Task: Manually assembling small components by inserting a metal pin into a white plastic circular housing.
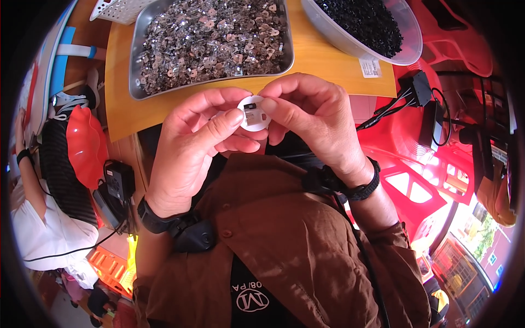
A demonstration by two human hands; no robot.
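Observation:
Between my two hands, in front of my chest, is a small round white plastic piece (253, 121) with a dark part and a metallic-looking part in its middle. My left hand (199, 128) pinches its left edge between thumb and fingers. From the other side, my right hand (314, 117) grips it, the thumb pressing on its upper right face. Just beyond my hands, a metal tray (134, 76) holds a heap of small shiny metal pieces (213, 44). A clear plastic bowl (413, 52) with many small black pieces (363, 24) stands at the far right.
Under the tray and bowl is a yellow-brown tabletop (123, 117). A white perforated basket (117, 11) sits at the far left. On the left are a red wavy-edged dish (87, 147), a black power adapter (119, 180) and another person's arm (30, 175). Red chairs (407, 180) stand right.

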